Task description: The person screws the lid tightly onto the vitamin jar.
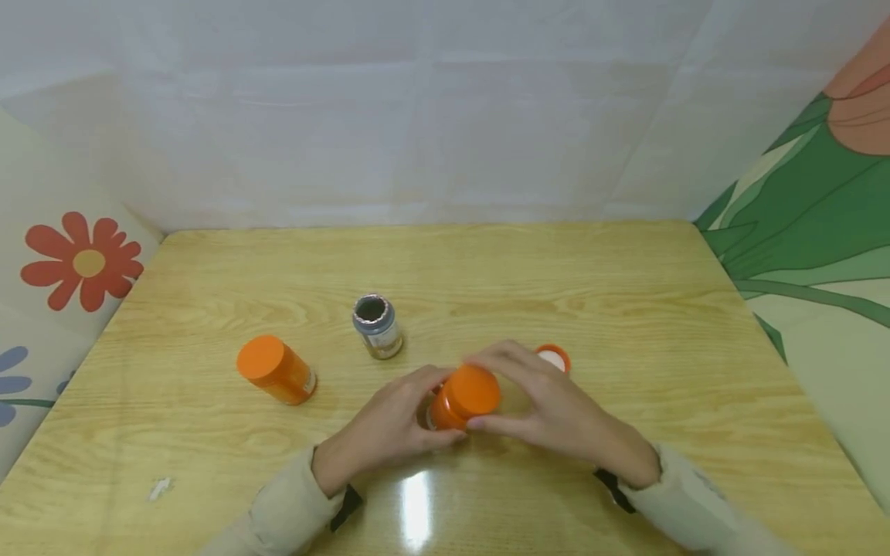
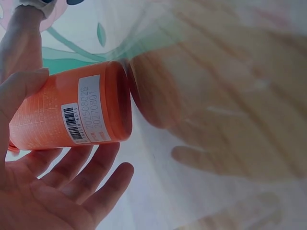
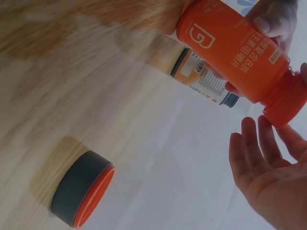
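Note:
Near the table's front, an orange supplement bottle (image 1: 448,413) with a screw cap (image 1: 476,390) stands between my two hands. My left hand (image 1: 396,421) grips the bottle's body between thumb and fingers; a barcode label (image 2: 86,110) faces the left wrist camera. Fingertips and thumb of my right hand (image 1: 549,405) pinch the cap at its sides. In the right wrist view, the cap (image 3: 288,103) sits on the bottle's neck, with white lettering on the orange body (image 3: 230,48).
Left on the table stands another capped orange bottle (image 1: 274,371). A grey jar (image 1: 378,328) without a lid stands behind the left hand. Beyond the right hand lies a loose lid (image 1: 554,358), orange-rimmed and pale inside. A white cloth (image 1: 417,139) hangs behind the table.

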Demonstrator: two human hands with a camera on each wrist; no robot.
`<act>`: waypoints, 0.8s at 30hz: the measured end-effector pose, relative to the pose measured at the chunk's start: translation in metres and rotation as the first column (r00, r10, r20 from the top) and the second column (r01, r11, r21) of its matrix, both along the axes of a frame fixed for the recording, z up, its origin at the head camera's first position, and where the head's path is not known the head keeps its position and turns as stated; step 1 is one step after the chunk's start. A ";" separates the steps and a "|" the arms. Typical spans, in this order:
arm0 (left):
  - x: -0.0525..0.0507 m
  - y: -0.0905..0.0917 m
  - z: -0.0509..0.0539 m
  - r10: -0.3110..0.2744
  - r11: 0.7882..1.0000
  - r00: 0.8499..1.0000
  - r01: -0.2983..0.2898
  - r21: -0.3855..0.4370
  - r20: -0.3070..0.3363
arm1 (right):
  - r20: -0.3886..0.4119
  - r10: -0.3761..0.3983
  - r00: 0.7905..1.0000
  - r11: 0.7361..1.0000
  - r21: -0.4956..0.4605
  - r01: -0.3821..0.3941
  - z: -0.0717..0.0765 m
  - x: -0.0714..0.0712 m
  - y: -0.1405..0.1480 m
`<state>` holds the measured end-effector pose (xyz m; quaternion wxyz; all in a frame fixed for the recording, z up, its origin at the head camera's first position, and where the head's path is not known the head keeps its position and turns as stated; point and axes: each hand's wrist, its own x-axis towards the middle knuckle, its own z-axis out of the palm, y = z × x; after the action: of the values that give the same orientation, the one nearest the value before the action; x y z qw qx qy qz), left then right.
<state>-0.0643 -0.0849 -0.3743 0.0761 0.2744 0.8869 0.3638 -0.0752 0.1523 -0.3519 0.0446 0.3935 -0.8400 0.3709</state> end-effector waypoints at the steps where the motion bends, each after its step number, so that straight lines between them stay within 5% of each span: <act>1: 0.000 0.000 0.000 0.002 1.000 1.000 -0.002 0.001 0.001 | 0.000 0.003 1.000 1.000 0.001 -0.003 0.000 0.000 -0.001; 24: -0.001 -0.004 -0.003 -0.008 1.000 1.000 0.008 0.021 -0.019 | -0.033 -0.007 0.999 1.000 -0.017 0.007 -0.006 0.000 -0.011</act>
<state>-0.0652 -0.0888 -0.3771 0.0660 0.2821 0.8827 0.3701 -0.0751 0.1412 -0.3579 0.0630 0.3962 -0.8373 0.3715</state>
